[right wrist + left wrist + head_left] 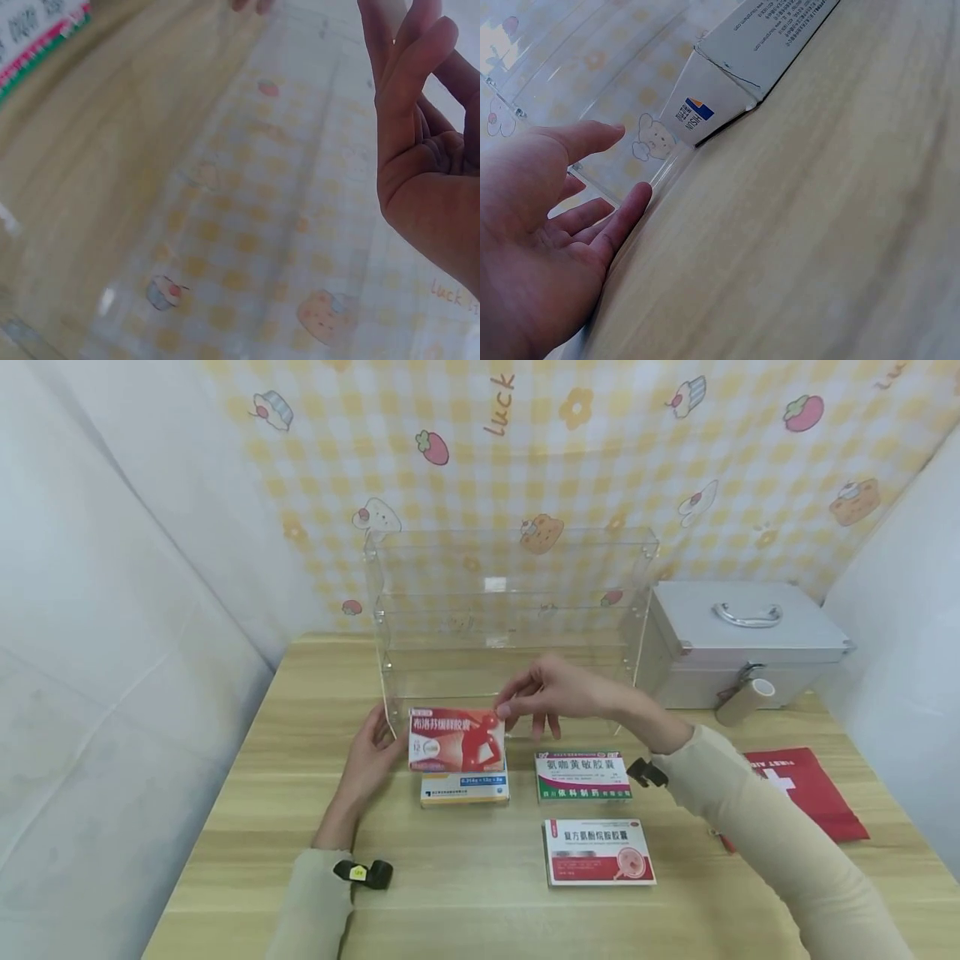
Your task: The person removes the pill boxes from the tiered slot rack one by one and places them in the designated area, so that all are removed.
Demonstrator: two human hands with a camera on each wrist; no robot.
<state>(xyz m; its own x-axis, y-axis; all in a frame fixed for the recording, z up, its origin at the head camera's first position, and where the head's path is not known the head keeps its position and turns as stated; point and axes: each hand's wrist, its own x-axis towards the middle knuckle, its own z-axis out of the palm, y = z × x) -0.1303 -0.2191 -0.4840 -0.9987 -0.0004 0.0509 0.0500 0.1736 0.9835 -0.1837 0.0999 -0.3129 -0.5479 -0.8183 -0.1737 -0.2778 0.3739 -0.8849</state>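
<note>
With thumb and fingertips, my right hand (pixel 558 693) pinches the upper right corner of a red medicine box (pixel 456 742). That box is raised over a white, blue and yellow medicine box (pixel 465 789), which it partly hides. My left hand (pixel 371 756) is at the lower left end of a clear acrylic tiered rack (pixel 510 681). In the left wrist view, its fingers (pixel 626 217) extend beside the rack, apart from the white box (pixel 712 97). The right wrist view shows my right hand (pixel 424 127) with curled fingers; the red box is out of that view.
A green and white medicine box (pixel 583 777) and a red and white one (pixel 598 852) lie on the wooden table (pixel 450 910). To the right are a silver case (pixel 750 643), a pale roll (pixel 745 702) and a red first-aid pouch (pixel 813 793). A checked cloth hangs behind.
</note>
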